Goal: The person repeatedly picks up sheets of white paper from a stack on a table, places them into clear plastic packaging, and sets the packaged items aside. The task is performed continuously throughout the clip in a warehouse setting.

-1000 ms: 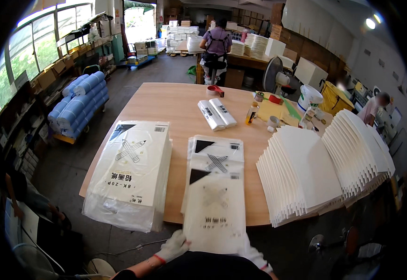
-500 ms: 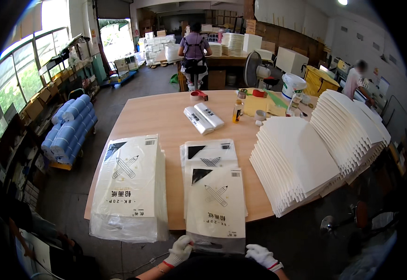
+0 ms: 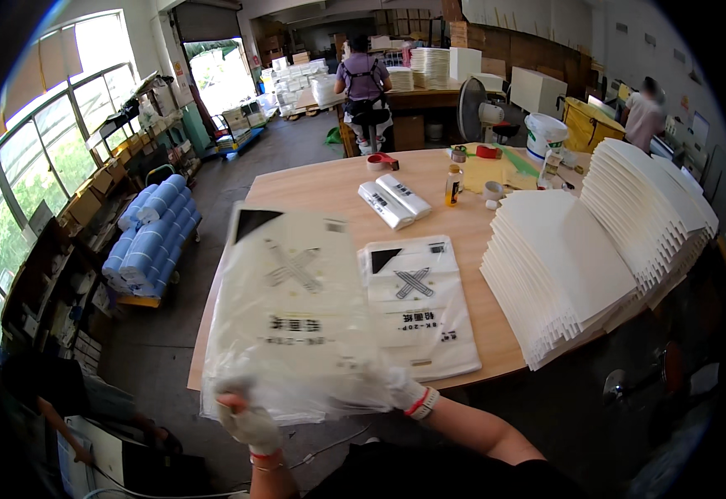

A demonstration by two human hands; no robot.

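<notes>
A cream paper packet (image 3: 292, 291) in a clear plastic sleeve, printed with crossed pencils and a black corner, is blurred by motion above the left pile. Its loose near end is gripped by my gloved left hand (image 3: 250, 422), fingers closed at the near left corner. At the near right corner, my gloved right hand (image 3: 403, 389) pinches the sleeve, its fingertips smeared and partly lost against the plastic. The left pile beneath is mostly hidden. Just right of it lies a shorter pile of similar sleeved packets (image 3: 421, 324).
Fanned stacks of white sheets (image 3: 558, 258) fill the table's right side. Farther back are rolled white bags (image 3: 393, 201), a bottle (image 3: 453, 185), a tape dispenser (image 3: 384, 161) and a white bucket (image 3: 544, 135). Blue rolls (image 3: 156, 237) stand left. Two people work beyond; another person's arm shows lower left.
The packet has moved from the middle pile leftward over the left pile, carried by both hands. My left hand has shifted left; my right hand has come inward. The view has turned slightly left.
</notes>
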